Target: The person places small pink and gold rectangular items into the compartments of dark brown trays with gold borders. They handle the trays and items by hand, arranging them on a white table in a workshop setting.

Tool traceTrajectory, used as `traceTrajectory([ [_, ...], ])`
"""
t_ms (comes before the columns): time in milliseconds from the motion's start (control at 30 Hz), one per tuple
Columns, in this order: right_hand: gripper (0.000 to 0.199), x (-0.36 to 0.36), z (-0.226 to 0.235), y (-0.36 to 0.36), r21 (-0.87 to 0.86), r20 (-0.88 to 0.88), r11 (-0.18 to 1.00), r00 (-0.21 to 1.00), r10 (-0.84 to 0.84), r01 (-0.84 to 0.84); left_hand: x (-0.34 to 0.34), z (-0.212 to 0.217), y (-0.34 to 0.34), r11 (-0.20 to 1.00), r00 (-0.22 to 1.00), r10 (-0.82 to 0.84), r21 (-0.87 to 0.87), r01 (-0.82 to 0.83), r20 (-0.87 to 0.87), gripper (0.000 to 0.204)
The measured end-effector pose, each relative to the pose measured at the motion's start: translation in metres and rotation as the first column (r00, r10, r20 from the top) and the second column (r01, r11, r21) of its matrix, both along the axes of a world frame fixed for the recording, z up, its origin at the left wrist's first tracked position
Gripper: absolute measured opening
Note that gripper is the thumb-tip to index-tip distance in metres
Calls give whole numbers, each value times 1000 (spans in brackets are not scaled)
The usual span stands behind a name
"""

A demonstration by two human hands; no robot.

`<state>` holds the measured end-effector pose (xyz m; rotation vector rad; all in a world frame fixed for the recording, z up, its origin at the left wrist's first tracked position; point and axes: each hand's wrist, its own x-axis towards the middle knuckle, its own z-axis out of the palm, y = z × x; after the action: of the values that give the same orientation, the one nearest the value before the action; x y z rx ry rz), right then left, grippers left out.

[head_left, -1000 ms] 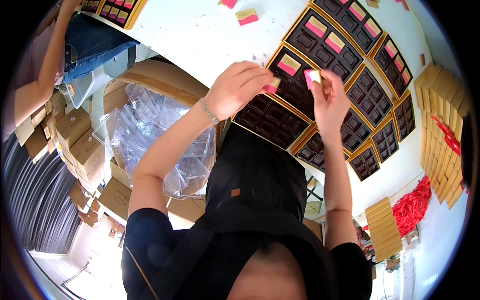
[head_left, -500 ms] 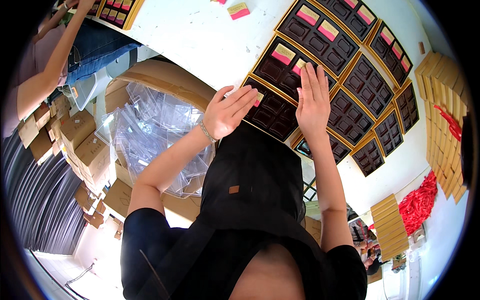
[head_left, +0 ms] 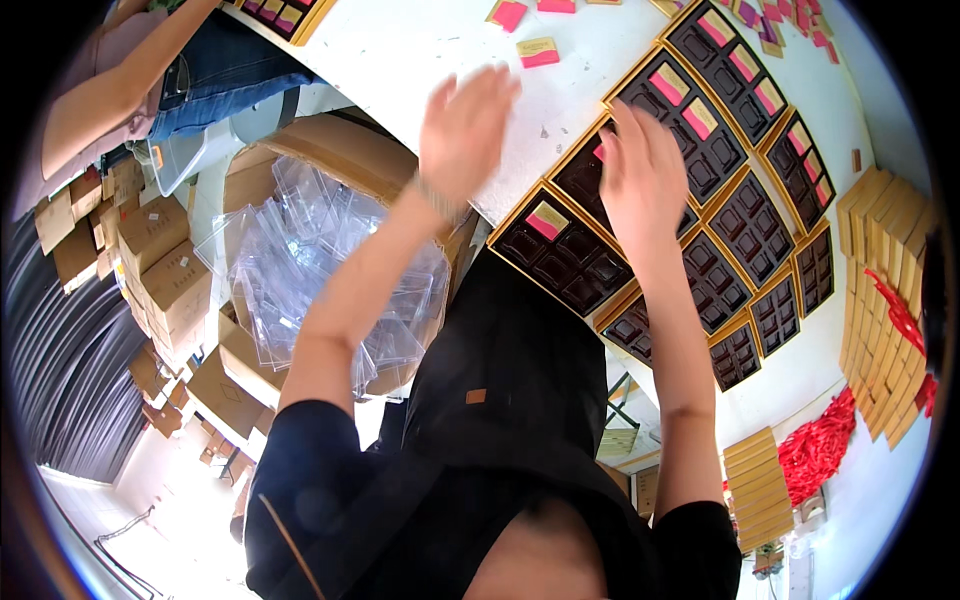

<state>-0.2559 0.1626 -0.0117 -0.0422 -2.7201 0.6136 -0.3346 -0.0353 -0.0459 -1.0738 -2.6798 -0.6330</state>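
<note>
Both hands are raised over the white table (head_left: 420,50), palms down, fingers spread, and well apart from each other. The left hand (head_left: 462,130) hovers above the bare table near its edge, slightly blurred — nothing visible in its grasp. The right hand (head_left: 640,180) is open over a dark compartmented tray (head_left: 600,170) with a gold rim, covering much of it; whether the fingers touch the tray I cannot tell.

Just below, closer to the person, lies a second dark tray (head_left: 565,255) — one pink-and-cream packet (head_left: 547,220) sits in its upper left compartment. Further trays run in rows up and to the right, some holding the same packets. Loose pink packets (head_left: 537,50) lie on the table beyond the hands.

At the table's right edge: stacked tan flat boxes (head_left: 885,290) and a heap of red cord (head_left: 815,455). Under the left forearm, an open carton filled with clear plastic lids (head_left: 320,270). Another person in jeans (head_left: 215,70) stands at upper left.
</note>
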Motion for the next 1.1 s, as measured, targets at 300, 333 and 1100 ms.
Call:
traceTrajectory([
  [300,39,-78,-54,-46,145,85,965,974,208,-219,-109,-48,14,989,996,-65,127,72,-61,40],
  [333,39,-76,-57,-46,174,106,957,970,218,-234,-110,-51,10,993,996,-51,106,58,-69,40],
  [1100,20,62,-44,114,90,-241,973,953,-185,212,83,26,51,914,725,52,259,-311,687,16],
])
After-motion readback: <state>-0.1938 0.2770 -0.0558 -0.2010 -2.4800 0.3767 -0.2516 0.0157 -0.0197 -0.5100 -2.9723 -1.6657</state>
